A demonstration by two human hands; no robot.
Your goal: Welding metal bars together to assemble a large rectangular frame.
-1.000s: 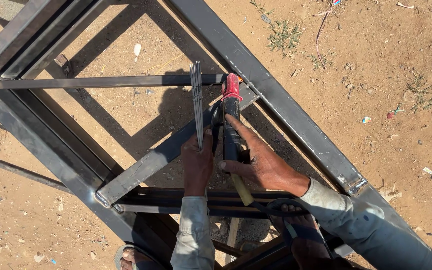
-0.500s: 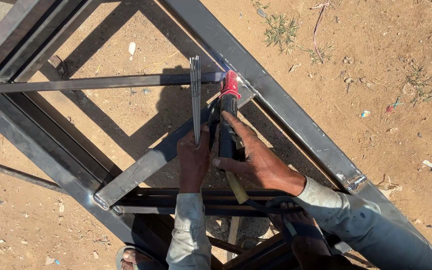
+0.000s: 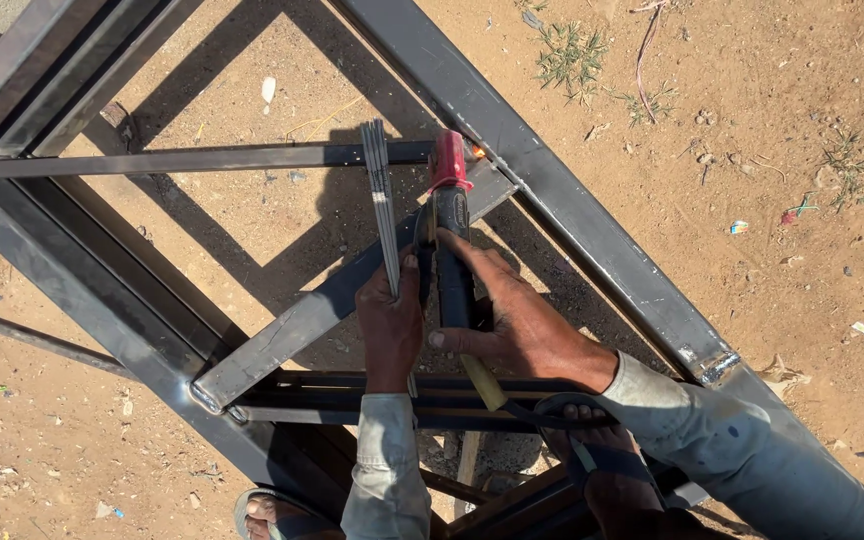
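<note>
With a seam already beaded lower on the grey steel-bar frame (image 3: 592, 230), the right hand (image 3: 512, 325) grips a red-tipped black electrode holder (image 3: 449, 225) at its unfinished upper joint, the left hand (image 3: 390, 325) clasping thin grey welding rods (image 3: 382, 195) just beside.

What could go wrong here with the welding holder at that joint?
Both hands are bare: the right hand on the electrode holder sits close to the glowing joint, so burns seem likely. The left hand grips loose spare rods beside the holder, which might touch it. Sandalled feet on the steel frame lie exposed to spatter.
</note>
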